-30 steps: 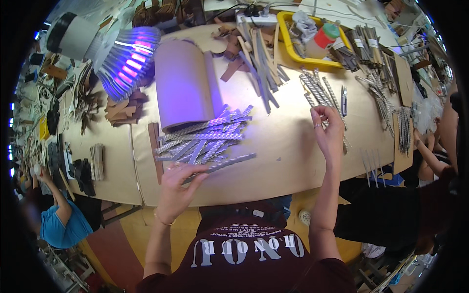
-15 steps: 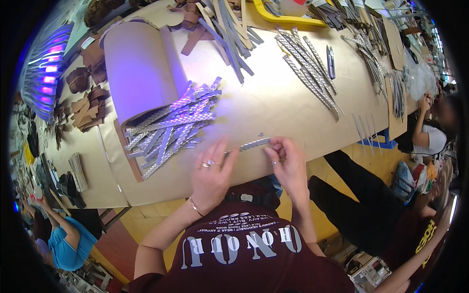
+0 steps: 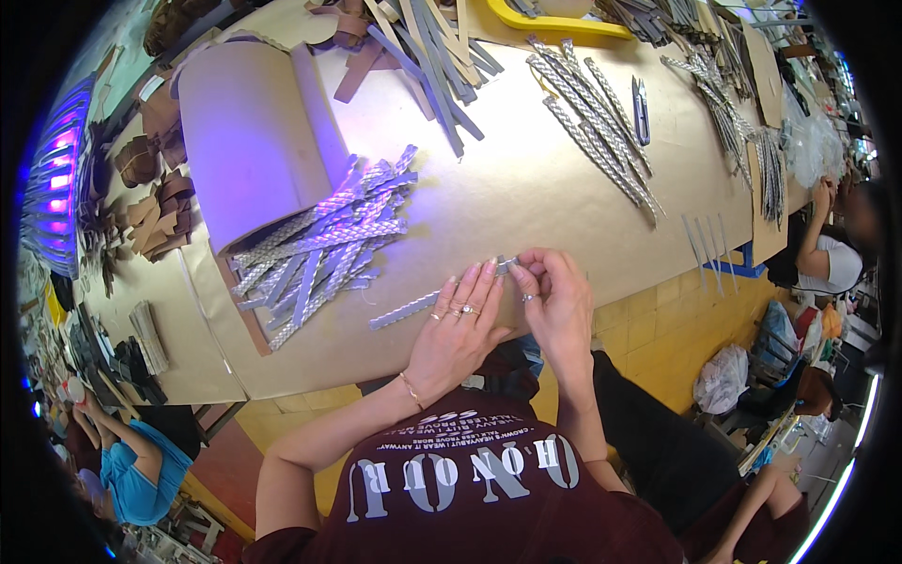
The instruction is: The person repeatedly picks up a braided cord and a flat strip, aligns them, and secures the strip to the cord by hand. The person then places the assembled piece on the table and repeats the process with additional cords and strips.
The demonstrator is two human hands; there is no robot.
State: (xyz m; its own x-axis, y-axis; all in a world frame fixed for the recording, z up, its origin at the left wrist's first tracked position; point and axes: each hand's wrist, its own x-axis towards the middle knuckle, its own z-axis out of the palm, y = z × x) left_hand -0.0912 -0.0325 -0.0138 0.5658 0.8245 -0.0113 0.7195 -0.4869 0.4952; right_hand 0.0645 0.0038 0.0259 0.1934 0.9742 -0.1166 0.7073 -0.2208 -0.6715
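A narrow grey strip with a braided, silvery face point(image 3: 404, 308) lies near the front edge of the table, slanting up to the right. My left hand point(image 3: 460, 320) rests flat across it with straight fingers, covering its middle. At the strip's right end, my right hand point(image 3: 561, 305) has thumb and index finger pinched together on the grey tip; the exact grip is partly hidden. Left of my hands sits a loose pile of similar braided strips point(image 3: 319, 249).
A large tan roll point(image 3: 249, 141) stands behind the pile. Farther right lie long braided strips point(image 3: 592, 132) and thread snips point(image 3: 641, 113). Flat grey and beige strips point(image 3: 427, 56) lie at the back, near a yellow frame point(image 3: 564, 26). Other people work at both sides.
My left hand has moved right and flattened over the strip, whose left part now shows beyond it. The right hand stays at the right end. A person standing at right has shifted.
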